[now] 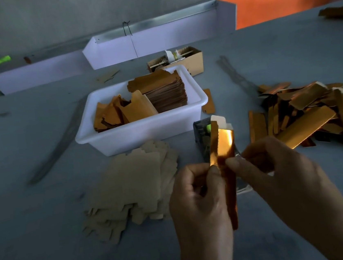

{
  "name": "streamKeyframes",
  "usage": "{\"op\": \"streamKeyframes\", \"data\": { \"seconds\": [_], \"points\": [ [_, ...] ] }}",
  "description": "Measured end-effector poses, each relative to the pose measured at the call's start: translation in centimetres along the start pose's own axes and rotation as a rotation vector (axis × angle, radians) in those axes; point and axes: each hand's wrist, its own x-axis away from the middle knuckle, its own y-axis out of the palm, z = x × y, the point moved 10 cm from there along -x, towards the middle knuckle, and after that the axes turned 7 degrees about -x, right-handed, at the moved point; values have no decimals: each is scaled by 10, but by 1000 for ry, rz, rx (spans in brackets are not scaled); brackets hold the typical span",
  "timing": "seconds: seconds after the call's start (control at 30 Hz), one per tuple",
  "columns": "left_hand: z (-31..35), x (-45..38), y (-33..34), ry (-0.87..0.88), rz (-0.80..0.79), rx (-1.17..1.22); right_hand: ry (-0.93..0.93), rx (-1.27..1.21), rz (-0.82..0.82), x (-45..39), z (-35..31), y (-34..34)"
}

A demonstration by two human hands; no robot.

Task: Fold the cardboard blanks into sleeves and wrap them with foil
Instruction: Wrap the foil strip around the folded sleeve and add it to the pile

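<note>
Both my hands hold one long gold-foil sleeve (223,145) upright in front of me, above the table. My left hand (198,208) pinches its left edge with thumb and fingers. My right hand (278,173) pinches its right edge near the middle. A white cardboard tab sticks out at the sleeve's top. A loose heap of plain brown cardboard blanks (130,190) lies flat on the table left of my hands. Several finished gold sleeves (305,114) are piled at the right.
A white plastic tub (145,130) behind the blanks holds a stack of gold foil sheets (161,90). A small dark tray (201,139) sits behind the sleeve. A cardboard box (193,63) and white wall panels stand at the back.
</note>
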Motion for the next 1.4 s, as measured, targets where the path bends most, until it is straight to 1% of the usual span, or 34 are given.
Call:
{"op": "streamKeyframes", "data": {
  "seconds": [0.07,0.13,0.23,0.3,0.37,0.4,0.43,0.5,0.53,0.57,0.63,0.67,0.7,0.73,0.77,0.83,0.93,1.0,1.07,1.1,1.13,1.2,1.23,1.27,1.3,1.33,1.4],
  "points": [
    [-5,0,6,-42,-59,9,74,-171,-62,0,11,8],
    [-9,-1,12,-81,-117,23,80,-268,-93,0,13,14],
    [-14,-1,14,-107,-181,9,97,-322,-125,-1,17,22],
    [-14,-4,14,-92,-223,-47,105,-319,-133,-3,20,22],
    [-13,-7,13,-74,-264,-118,157,-400,-157,-5,27,21],
    [-12,-9,7,-41,-238,-179,194,-460,-169,-7,31,21],
    [-9,-15,-4,12,-166,-274,221,-497,-165,-9,34,17],
    [7,-23,-32,171,52,-585,206,-476,-85,-21,38,-3],
    [11,-27,-40,220,120,-777,178,-449,-13,-29,39,-19],
    [7,-33,-44,210,129,-967,147,-436,91,-36,41,-37],
    [-18,-46,-49,101,29,-1285,129,-395,345,-48,53,-73],
    [-29,-47,-52,61,-21,-1378,157,-344,449,-50,62,-86],
    [-36,-47,-52,44,-47,-1432,195,-282,520,-50,70,-94],
    [-40,-46,-52,42,-60,-1471,226,-225,559,-49,79,-97],
    [-42,-44,-49,53,-61,-1502,246,-187,564,-46,85,-94],
    [-43,-43,-42,54,-58,-1535,269,-167,481,-39,91,-75],
    [-40,-43,-40,27,-57,-1501,209,-223,333,-27,80,-47],
    [-33,-43,-48,-10,-35,-1446,141,-229,311,-23,62,-42],
    [-18,-42,-59,-4,60,-1409,83,-277,315,-18,42,-42],
    [-8,-40,-63,39,124,-1356,61,-315,277,-16,32,-38],
    [3,-38,-65,123,195,-1290,49,-365,203,-14,22,-29],
    [31,-24,-67,363,402,-1185,51,-504,-26,-7,2,5],
    [39,-16,-62,466,436,-1121,74,-580,-139,-1,-5,25],
    [46,-9,-53,563,424,-1071,110,-649,-233,4,-10,44],
    [51,-2,-42,640,386,-1030,151,-694,-293,8,-12,60],
    [51,5,-29,694,332,-994,189,-710,-315,9,-10,72],
    [48,12,-8,740,188,-900,267,-738,-288,7,-2,82]
  ]
}}
